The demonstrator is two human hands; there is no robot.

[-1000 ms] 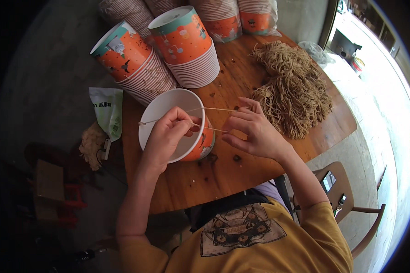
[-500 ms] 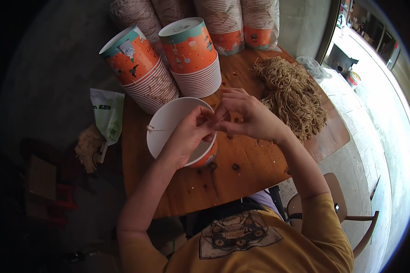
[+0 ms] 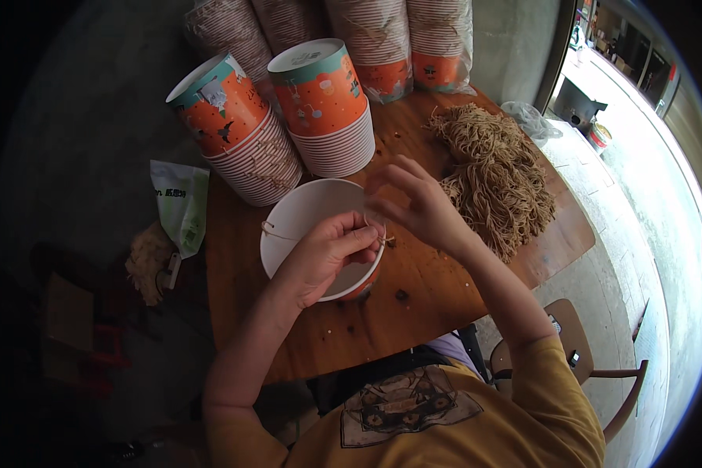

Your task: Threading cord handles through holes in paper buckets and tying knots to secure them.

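Note:
A large paper bucket (image 3: pixel 308 204), white inside and orange outside, stands at the table's near left, its mouth facing up. Thin twine (image 3: pixel 279 235) is knotted at its left rim and runs across the mouth. My left hand (image 3: pixel 339 248) reaches over the bucket, thumb and fingers pinched on the twine at the right rim. Beside them, a small twine knot (image 3: pixel 390 242) sticks out past the rim. Just right of the bucket my right hand (image 3: pixel 415 204) hovers in the air, fingers curved and apart, holding nothing that I can see.
Two upside-down stacks of orange paper buckets (image 3: pixel 238 109) lean behind the bucket. Plastic-wrapped bucket stacks (image 3: pixel 374 47) stand farther back. A heap of tan twine (image 3: pixel 495 175) lies at the table's right. A white-green bag (image 3: pixel 181 207) hangs off the left side; a chair (image 3: pixel 573 335) is near right.
My hands have come apart. The right has opened its fingers away from the left, while the left has lowered to the right rim, where a knot now shows.

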